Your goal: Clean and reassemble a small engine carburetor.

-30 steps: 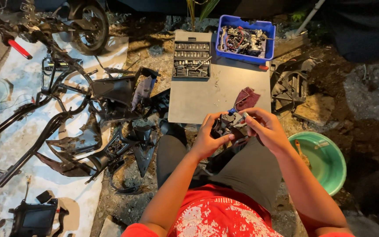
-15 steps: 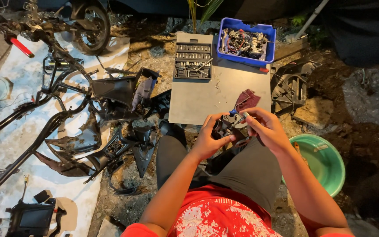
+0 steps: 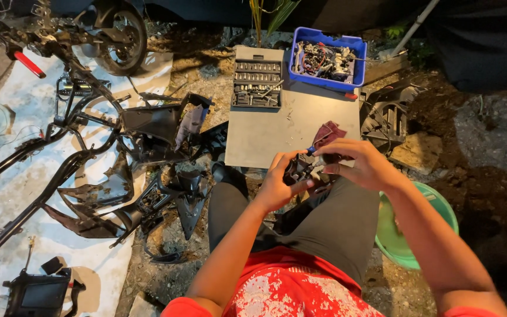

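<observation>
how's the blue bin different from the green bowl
The blue rectangular plastic bin stands on the grey flat board, beyond the hands, packed with small parts; the round green plastic bowl sits on the dirt beside the person's right arm, partly hidden, contents unseen. Both are open-topped plastic containers.

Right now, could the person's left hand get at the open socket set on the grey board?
Probably not at once: the left hand is wrapped around a small black part. The socket set lies beyond it across bare grey board, so nothing blocks the way once the hand is freed.
</observation>
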